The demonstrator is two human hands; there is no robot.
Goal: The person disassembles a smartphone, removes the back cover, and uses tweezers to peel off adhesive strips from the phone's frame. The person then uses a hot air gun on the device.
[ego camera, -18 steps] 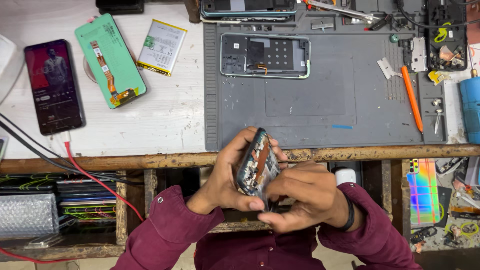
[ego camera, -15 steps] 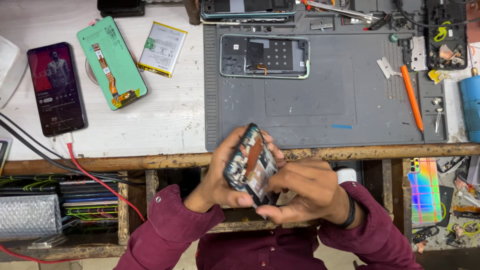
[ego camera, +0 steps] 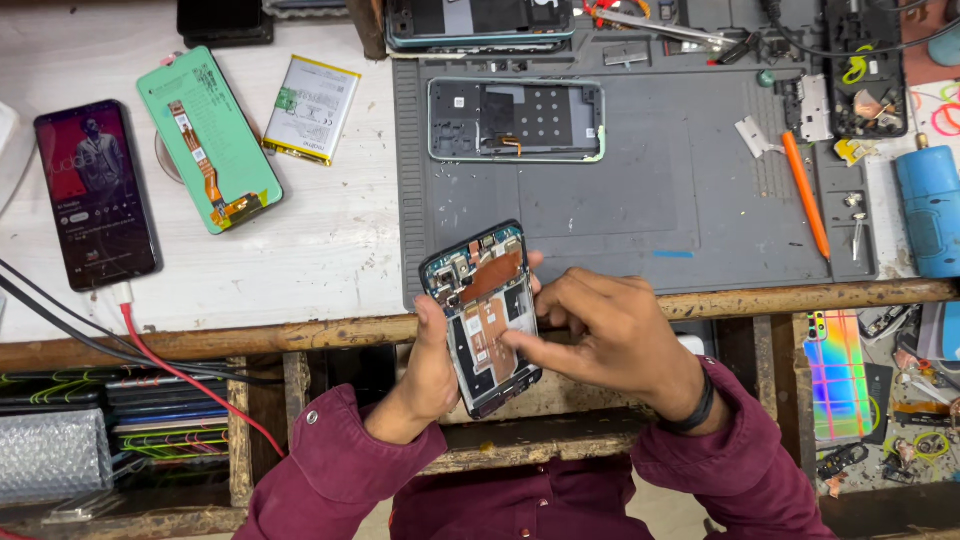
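Observation:
My left hand (ego camera: 432,372) grips an opened phone body (ego camera: 483,316) from below and the left, holding it over the front edge of the wooden bench. Its inside faces up, showing boards and a copper-coloured patch. My right hand (ego camera: 600,330) rests against the phone's right side, fingertips touching the inner parts near the middle. Both wrists wear maroon sleeves; a dark band circles the right one.
A grey work mat (ego camera: 640,190) carries a phone frame (ego camera: 516,120), an orange tool (ego camera: 806,195) and small parts. To the left lie a green display panel (ego camera: 208,140), a battery (ego camera: 312,110) and a lit phone (ego camera: 95,195) on a red cable. A blue cylinder (ego camera: 930,210) stands right.
The phone body has turned from edge-on to flat, inside facing up, and both hands have risen toward the bench edge. My right fingers now touch its inner parts.

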